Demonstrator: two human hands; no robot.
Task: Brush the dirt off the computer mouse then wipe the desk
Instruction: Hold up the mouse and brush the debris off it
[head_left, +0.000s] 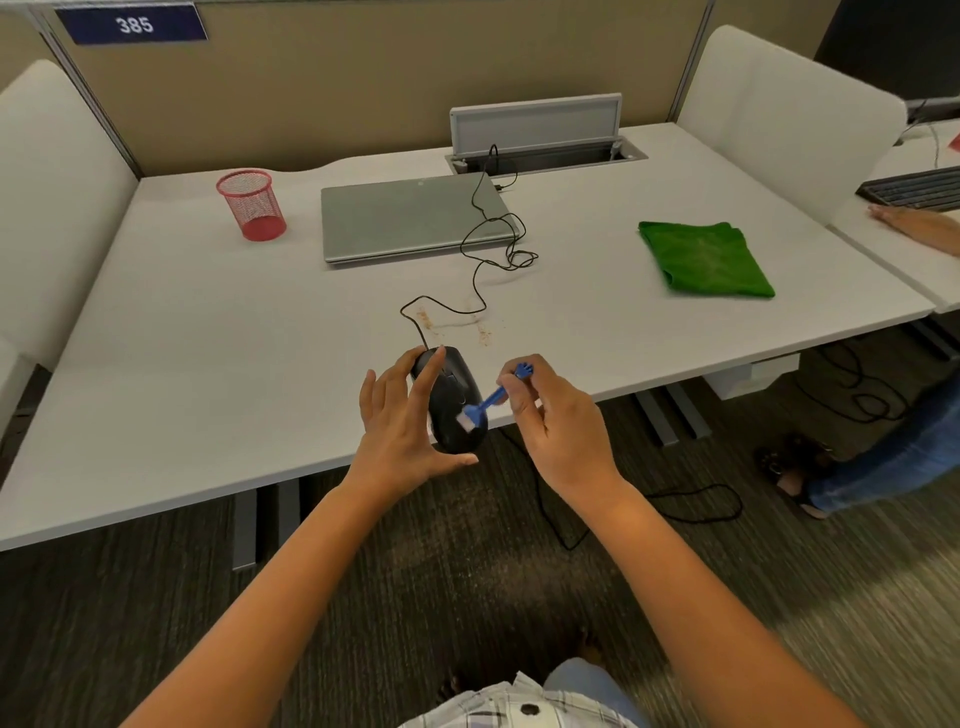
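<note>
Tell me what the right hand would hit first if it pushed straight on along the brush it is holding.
Likely the computer mouse: the right hand aims the blue brush at it, bristles apparently already touching.

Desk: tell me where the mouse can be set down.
Free: the near-left desk in front of the red cup, and the stretch between the laptop and green cloth. Crowded: the middle, with cable loops and dirt just beyond the mouse.

Left hand (402, 415) covers the mouse (457, 405) left side, right hand (558, 415) hides the brush (485, 402) handle middle, keyboard (914, 189) and neighbour's hand (906, 221) cut off at right edge.
</note>
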